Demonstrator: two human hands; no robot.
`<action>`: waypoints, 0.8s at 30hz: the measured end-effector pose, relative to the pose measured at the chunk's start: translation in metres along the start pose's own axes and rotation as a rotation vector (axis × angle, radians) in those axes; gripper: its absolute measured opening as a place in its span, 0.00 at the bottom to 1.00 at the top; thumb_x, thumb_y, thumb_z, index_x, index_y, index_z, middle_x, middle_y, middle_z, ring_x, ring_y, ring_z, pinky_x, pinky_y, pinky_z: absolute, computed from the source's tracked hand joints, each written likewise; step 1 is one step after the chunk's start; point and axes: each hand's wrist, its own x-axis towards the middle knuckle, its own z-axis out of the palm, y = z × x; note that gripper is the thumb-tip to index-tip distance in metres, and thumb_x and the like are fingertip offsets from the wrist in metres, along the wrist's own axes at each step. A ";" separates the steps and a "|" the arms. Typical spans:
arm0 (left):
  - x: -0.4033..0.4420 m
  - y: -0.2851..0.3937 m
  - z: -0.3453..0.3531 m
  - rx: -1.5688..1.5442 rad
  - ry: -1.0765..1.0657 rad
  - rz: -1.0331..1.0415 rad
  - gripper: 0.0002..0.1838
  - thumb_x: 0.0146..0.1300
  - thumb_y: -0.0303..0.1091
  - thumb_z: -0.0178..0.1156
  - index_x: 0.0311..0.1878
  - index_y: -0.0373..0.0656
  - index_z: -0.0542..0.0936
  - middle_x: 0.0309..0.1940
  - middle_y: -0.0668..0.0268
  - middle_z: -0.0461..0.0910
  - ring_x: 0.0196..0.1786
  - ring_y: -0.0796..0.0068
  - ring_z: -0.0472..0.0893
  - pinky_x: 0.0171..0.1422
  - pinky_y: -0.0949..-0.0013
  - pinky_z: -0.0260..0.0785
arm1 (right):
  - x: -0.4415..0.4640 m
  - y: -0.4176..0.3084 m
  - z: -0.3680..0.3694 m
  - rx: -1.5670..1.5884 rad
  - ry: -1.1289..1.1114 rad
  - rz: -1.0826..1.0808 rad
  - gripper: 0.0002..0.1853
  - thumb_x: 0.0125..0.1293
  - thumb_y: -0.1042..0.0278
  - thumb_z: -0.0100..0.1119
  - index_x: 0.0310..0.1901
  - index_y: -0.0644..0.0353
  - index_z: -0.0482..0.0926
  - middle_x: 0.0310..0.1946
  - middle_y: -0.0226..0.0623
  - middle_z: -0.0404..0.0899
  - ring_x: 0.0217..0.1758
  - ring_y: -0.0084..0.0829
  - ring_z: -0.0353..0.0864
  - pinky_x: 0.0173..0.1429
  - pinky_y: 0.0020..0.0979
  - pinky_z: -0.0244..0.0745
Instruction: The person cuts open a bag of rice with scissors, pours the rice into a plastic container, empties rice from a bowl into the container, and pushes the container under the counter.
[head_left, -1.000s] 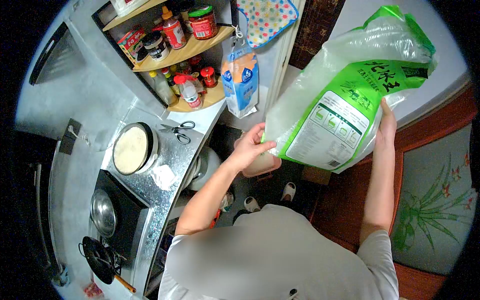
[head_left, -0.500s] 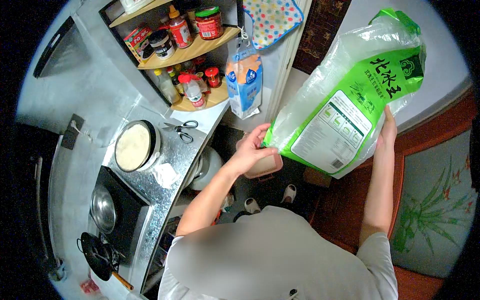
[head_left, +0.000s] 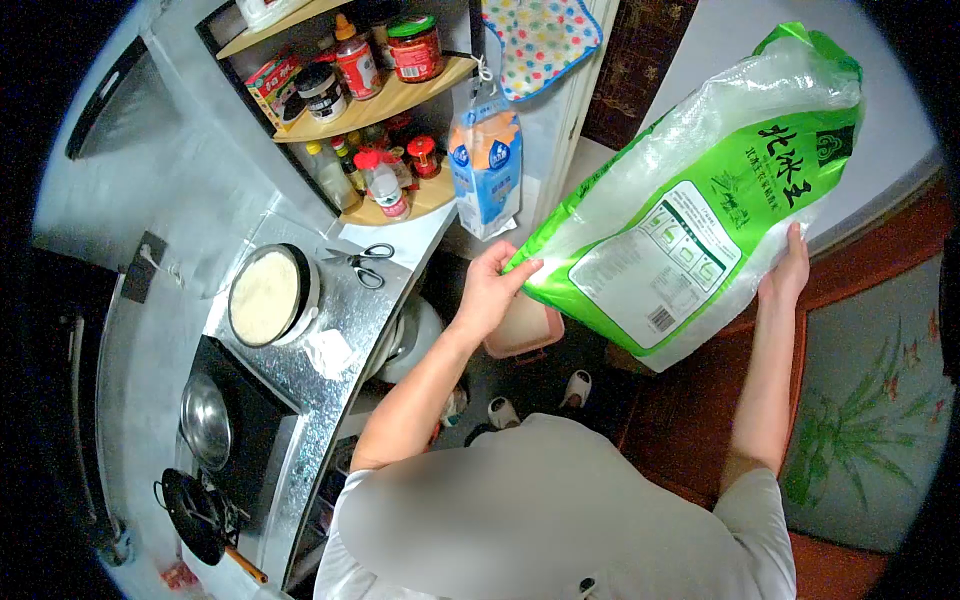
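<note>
speckled, reflective metal covered the worktop (head_left: 348,308); off to its right, a crinkled green and clear plastic bag (head_left: 700,215) was held up in the air, slanting, a pale printed panel on its side. the left hand (head_left: 490,290) had its fingers narrow, pinching a corner; the right hand (head_left: 785,268) held the opposite edge, its fingers partly hidden behind the bag. lower down, a pinkish tub (head_left: 525,328) was half covered by the left hand. scissors (head_left: 364,266) lay on the worktop near a round pot (head_left: 265,297), its pale surface hard to identify. curved wooden shelves (head_left: 430,80) were cut off at the top.
</note>
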 end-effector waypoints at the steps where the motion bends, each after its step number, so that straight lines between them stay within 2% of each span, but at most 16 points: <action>1: 0.001 0.002 0.001 0.002 -0.005 0.003 0.06 0.61 0.30 0.62 0.38 0.41 0.75 0.28 0.74 0.77 0.28 0.86 0.73 0.33 0.79 0.66 | -0.001 -0.001 0.002 0.029 -0.016 -0.030 0.19 0.69 0.64 0.54 0.56 0.67 0.69 0.50 0.40 0.74 0.53 0.36 0.74 0.59 0.37 0.69; 3: -0.001 0.005 0.006 -0.309 -0.116 -0.034 0.12 0.62 0.29 0.61 0.48 0.41 0.74 0.36 0.71 0.78 0.31 0.84 0.75 0.36 0.79 0.68 | 0.000 0.001 0.000 0.062 -0.028 -0.062 0.20 0.69 0.64 0.53 0.56 0.67 0.69 0.50 0.40 0.74 0.53 0.36 0.74 0.59 0.38 0.69; 4: -0.002 0.004 0.007 -0.306 -0.121 -0.034 0.12 0.62 0.29 0.61 0.48 0.41 0.74 0.36 0.71 0.78 0.31 0.84 0.75 0.36 0.79 0.68 | 0.001 0.001 -0.001 0.094 -0.002 -0.037 0.20 0.69 0.63 0.53 0.57 0.67 0.68 0.51 0.41 0.74 0.53 0.37 0.74 0.60 0.38 0.69; 6: -0.006 0.004 0.010 -0.736 -0.116 -0.035 0.15 0.61 0.28 0.61 0.51 0.41 0.72 0.46 0.67 0.77 0.46 0.79 0.76 0.49 0.73 0.71 | 0.005 0.001 -0.002 0.129 0.028 -0.018 0.20 0.69 0.63 0.53 0.57 0.67 0.68 0.52 0.42 0.73 0.53 0.38 0.74 0.60 0.39 0.68; 7: -0.009 0.003 0.013 -0.734 -0.120 -0.032 0.15 0.61 0.28 0.61 0.51 0.41 0.72 0.46 0.67 0.77 0.46 0.79 0.76 0.49 0.73 0.71 | 0.010 0.004 -0.005 0.138 0.046 0.027 0.20 0.69 0.63 0.52 0.57 0.67 0.68 0.53 0.42 0.73 0.54 0.38 0.74 0.61 0.40 0.68; 9: -0.018 0.001 0.023 -0.843 -0.138 -0.142 0.22 0.61 0.25 0.60 0.58 0.39 0.69 0.52 0.66 0.74 0.54 0.77 0.73 0.60 0.70 0.65 | 0.012 0.007 -0.007 0.150 0.061 0.068 0.21 0.70 0.62 0.51 0.58 0.67 0.67 0.53 0.43 0.72 0.55 0.39 0.74 0.61 0.41 0.68; 11: -0.025 0.003 0.039 -0.667 -0.109 -0.195 0.24 0.59 0.22 0.60 0.59 0.37 0.69 0.52 0.68 0.74 0.54 0.76 0.74 0.61 0.72 0.65 | 0.008 0.010 -0.009 0.201 -0.006 0.089 0.21 0.71 0.61 0.49 0.59 0.66 0.66 0.54 0.44 0.72 0.56 0.41 0.73 0.62 0.42 0.68; 13: -0.023 0.004 0.045 -0.512 -0.221 -0.143 0.21 0.60 0.22 0.60 0.57 0.38 0.71 0.50 0.68 0.77 0.52 0.78 0.75 0.59 0.73 0.66 | 0.005 0.014 -0.011 0.226 -0.014 0.102 0.21 0.71 0.61 0.49 0.59 0.65 0.66 0.54 0.43 0.72 0.57 0.41 0.72 0.62 0.42 0.67; 17: -0.018 0.006 0.050 -0.511 -0.172 -0.133 0.18 0.61 0.23 0.61 0.54 0.37 0.73 0.48 0.68 0.79 0.50 0.80 0.76 0.57 0.74 0.66 | -0.010 0.007 -0.005 0.320 -0.032 0.193 0.23 0.70 0.59 0.51 0.61 0.63 0.66 0.56 0.41 0.72 0.59 0.41 0.71 0.64 0.43 0.66; 19: -0.016 0.009 0.050 -0.524 -0.029 -0.069 0.15 0.61 0.24 0.61 0.51 0.36 0.75 0.45 0.67 0.80 0.46 0.79 0.77 0.54 0.74 0.67 | -0.015 0.004 -0.006 0.320 -0.064 0.196 0.23 0.70 0.58 0.51 0.61 0.63 0.66 0.57 0.41 0.72 0.60 0.41 0.71 0.65 0.43 0.65; 21: -0.012 0.004 0.048 -0.504 -0.011 -0.076 0.14 0.61 0.24 0.61 0.50 0.36 0.75 0.45 0.67 0.81 0.45 0.79 0.78 0.52 0.73 0.68 | -0.020 0.002 -0.006 0.320 -0.093 0.204 0.24 0.69 0.58 0.52 0.61 0.62 0.66 0.57 0.40 0.71 0.60 0.41 0.70 0.65 0.43 0.65; 24: -0.001 0.002 0.047 -0.460 -0.009 -0.071 0.12 0.62 0.26 0.60 0.49 0.36 0.76 0.44 0.66 0.81 0.44 0.78 0.78 0.52 0.73 0.68 | -0.023 -0.006 -0.002 0.347 -0.379 0.300 0.25 0.70 0.58 0.50 0.63 0.65 0.63 0.61 0.43 0.69 0.63 0.39 0.69 0.66 0.40 0.64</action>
